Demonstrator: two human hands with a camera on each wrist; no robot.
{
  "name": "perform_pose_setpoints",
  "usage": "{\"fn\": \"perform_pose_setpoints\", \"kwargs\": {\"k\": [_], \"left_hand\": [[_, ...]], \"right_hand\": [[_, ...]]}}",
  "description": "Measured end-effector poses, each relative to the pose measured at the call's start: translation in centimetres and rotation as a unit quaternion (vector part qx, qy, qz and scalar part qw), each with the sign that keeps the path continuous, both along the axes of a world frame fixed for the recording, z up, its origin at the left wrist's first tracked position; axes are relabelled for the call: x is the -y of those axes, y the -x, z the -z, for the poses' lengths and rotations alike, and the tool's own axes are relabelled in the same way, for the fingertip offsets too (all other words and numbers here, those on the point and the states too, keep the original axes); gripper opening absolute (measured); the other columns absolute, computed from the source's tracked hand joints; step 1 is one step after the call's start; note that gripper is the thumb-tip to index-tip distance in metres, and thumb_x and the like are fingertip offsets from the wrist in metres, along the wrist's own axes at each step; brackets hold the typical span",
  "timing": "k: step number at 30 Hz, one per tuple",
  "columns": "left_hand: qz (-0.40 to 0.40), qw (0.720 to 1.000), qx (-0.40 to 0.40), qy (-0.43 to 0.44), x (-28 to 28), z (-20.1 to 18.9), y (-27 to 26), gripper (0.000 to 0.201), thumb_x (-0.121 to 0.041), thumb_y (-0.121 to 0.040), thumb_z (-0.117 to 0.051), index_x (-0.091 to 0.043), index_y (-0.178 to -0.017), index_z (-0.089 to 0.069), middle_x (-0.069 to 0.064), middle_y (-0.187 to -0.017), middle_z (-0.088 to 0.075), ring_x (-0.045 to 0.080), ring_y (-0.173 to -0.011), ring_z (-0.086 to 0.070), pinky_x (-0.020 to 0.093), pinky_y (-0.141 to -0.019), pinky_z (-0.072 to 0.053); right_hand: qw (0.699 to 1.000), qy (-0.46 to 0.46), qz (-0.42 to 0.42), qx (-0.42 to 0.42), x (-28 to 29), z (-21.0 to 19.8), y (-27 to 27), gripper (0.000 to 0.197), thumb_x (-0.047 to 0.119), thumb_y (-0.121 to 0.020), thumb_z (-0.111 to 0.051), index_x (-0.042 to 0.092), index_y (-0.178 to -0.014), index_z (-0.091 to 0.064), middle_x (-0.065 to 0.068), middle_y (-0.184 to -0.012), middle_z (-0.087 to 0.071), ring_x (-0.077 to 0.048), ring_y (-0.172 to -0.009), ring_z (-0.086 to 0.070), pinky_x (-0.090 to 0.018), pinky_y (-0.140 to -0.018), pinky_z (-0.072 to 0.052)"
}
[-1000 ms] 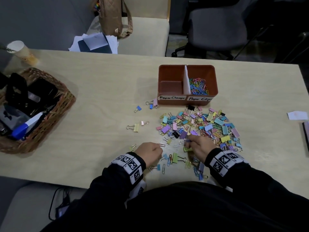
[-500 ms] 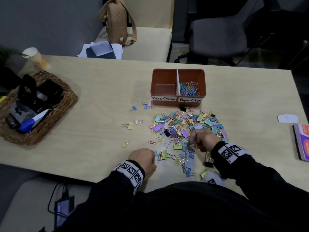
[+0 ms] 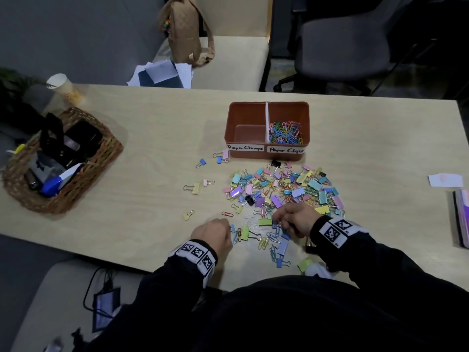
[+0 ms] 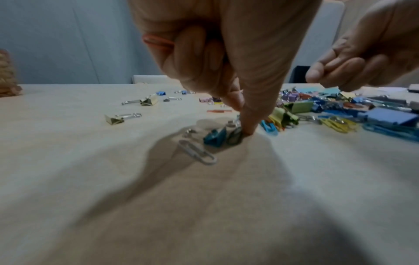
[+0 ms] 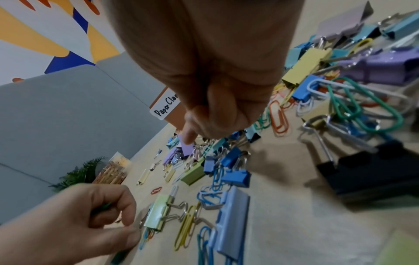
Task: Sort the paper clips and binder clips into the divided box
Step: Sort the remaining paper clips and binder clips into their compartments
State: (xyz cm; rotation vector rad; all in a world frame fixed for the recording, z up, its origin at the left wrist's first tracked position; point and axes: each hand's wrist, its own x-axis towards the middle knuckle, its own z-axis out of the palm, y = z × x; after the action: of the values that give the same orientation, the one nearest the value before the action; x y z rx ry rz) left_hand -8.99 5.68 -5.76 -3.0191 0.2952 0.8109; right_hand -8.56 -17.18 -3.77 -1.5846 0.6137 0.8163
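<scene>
The orange divided box (image 3: 269,107) stands at mid-table; its right half, labelled Paper Clips, holds coloured paper clips (image 3: 285,132), and its left half, labelled Paper Clamps, is bare. A mixed pile of binder clips and paper clips (image 3: 284,189) lies in front of it. My left hand (image 3: 228,228) is at the pile's near left edge. It keeps an orange paper clip (image 4: 156,42) and a green one (image 5: 102,208) in its curled fingers, and its fingertip (image 4: 248,129) presses on a small clip on the table. My right hand (image 3: 278,219) is curled, its fingertips among blue paper clips (image 3: 275,235). No clip shows inside it.
Stray binder clips (image 3: 195,188) lie left of the pile. A wicker basket (image 3: 106,158) of office things sits at the far left, with a paper cup (image 3: 63,86) behind it. A white note (image 3: 445,179) and a book (image 3: 462,217) lie at the right edge. A black binder clip (image 5: 362,172) lies under my right wrist.
My right hand has shifted a little to the right, off the green binder clip and onto the blue paper clips. My left hand stays at the pile's near left edge. The head view has pulled back.
</scene>
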Motion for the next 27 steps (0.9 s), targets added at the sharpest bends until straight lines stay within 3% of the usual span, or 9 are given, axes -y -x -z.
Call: {"fn": "perform_pose_setpoints", "kwargs": {"k": [2,5,7,10,11,15,19,23,27], "left_hand": [[-0.018,1.000,0.012,0.001,-0.2,-0.2,-0.3,0.016,-0.026,-0.088,-0.053,-0.022,-0.101,-0.062,0.001,-0.102,-0.064,0.023,-0.091,-0.062,0.029,-0.076,-0.047],[-0.038,0.999,-0.002,-0.009,-0.4,-0.2,-0.6,0.020,-0.031,-0.088,-0.057,-0.024,-0.105,-0.065,0.000,-0.105,-0.065,0.022,-0.097,-0.061,0.027,-0.077,-0.045],[-0.042,0.999,-0.005,-0.017,-0.2,-0.2,-0.5,0.020,-0.031,-0.089,-0.055,-0.024,-0.103,-0.067,0.000,-0.102,-0.067,0.023,-0.095,-0.062,0.027,-0.075,-0.045],[-0.059,0.998,-0.003,-0.024,0.3,-0.2,-0.3,0.018,-0.025,-0.088,-0.051,-0.023,-0.096,-0.067,0.000,-0.095,-0.069,0.023,-0.088,-0.063,0.027,-0.070,-0.045],[-0.068,0.997,-0.004,-0.023,0.4,-0.2,-0.2,0.018,-0.025,-0.088,-0.051,-0.023,-0.095,-0.067,-0.001,-0.094,-0.069,0.023,-0.087,-0.063,0.026,-0.070,-0.045],[-0.091,0.996,0.004,-0.012,0.2,-0.3,-0.4,0.013,-0.029,-0.085,-0.055,-0.023,-0.093,-0.063,-0.001,-0.095,-0.068,0.022,-0.087,-0.062,0.026,-0.071,-0.046],[-0.092,0.995,-0.028,-0.025,-1.0,-0.8,-0.7,0.020,-0.036,-0.081,-0.063,-0.025,-0.098,-0.065,-0.002,-0.102,-0.066,0.022,-0.096,-0.061,0.025,-0.075,-0.045],[-0.073,0.996,-0.043,-0.012,-1.6,-0.6,-0.2,0.019,-0.033,-0.082,-0.063,-0.027,-0.099,-0.066,-0.002,-0.105,-0.066,0.022,-0.098,-0.061,0.025,-0.077,-0.045],[-0.048,0.998,-0.051,-0.005,-2.0,-0.3,-0.7,0.018,-0.029,-0.084,-0.057,-0.026,-0.098,-0.067,0.000,-0.103,-0.067,0.024,-0.097,-0.062,0.027,-0.077,-0.047]], "right_hand": [[0.999,0.034,-0.014,0.037,0.0,0.3,-0.1,0.031,0.003,-0.098,-0.037,0.006,-0.091,-0.067,0.001,-0.062,-0.056,-0.010,-0.045,-0.045,-0.018,-0.042,-0.035],[0.984,0.108,-0.095,0.101,0.1,0.7,-0.1,0.018,0.020,-0.095,-0.053,0.019,-0.082,-0.065,0.002,-0.079,-0.066,-0.015,-0.073,-0.060,-0.026,-0.062,-0.047],[0.970,0.130,-0.177,0.106,-0.2,0.6,-0.1,0.010,0.025,-0.088,-0.065,0.021,-0.079,-0.063,0.005,-0.079,-0.070,-0.015,-0.077,-0.066,-0.029,-0.065,-0.053],[0.920,0.217,-0.297,0.137,-0.8,0.5,-0.1,0.013,0.031,-0.083,-0.071,0.025,-0.077,-0.060,0.009,-0.080,-0.066,-0.013,-0.078,-0.063,-0.030,-0.067,-0.053],[0.915,0.232,-0.293,0.152,-1.0,0.3,-0.2,0.012,0.031,-0.084,-0.069,0.026,-0.079,-0.059,0.010,-0.081,-0.064,-0.012,-0.077,-0.062,-0.029,-0.065,-0.053],[0.944,0.222,-0.155,0.187,0.0,-1.5,-2.0,0.006,0.023,-0.092,-0.058,0.024,-0.086,-0.057,0.005,-0.067,-0.058,-0.016,-0.064,-0.064,-0.021,-0.049,-0.044],[0.926,0.286,-0.104,0.225,2.8,-3.3,-6.0,0.015,0.012,-0.088,-0.053,0.025,-0.082,-0.057,0.000,-0.078,-0.061,-0.020,-0.070,-0.059,-0.024,-0.060,-0.044],[0.923,0.302,-0.083,0.223,4.6,-5.1,-10.6,0.011,0.015,-0.094,-0.049,0.016,-0.093,-0.061,-0.005,-0.095,-0.061,-0.021,-0.080,-0.054,-0.027,-0.068,-0.042],[0.910,0.334,-0.053,0.239,5.0,-6.7,-14.8,0.021,0.004,-0.089,-0.048,0.021,-0.092,-0.061,-0.004,-0.101,-0.061,-0.018,-0.087,-0.051,-0.024,-0.072,-0.037]]}}
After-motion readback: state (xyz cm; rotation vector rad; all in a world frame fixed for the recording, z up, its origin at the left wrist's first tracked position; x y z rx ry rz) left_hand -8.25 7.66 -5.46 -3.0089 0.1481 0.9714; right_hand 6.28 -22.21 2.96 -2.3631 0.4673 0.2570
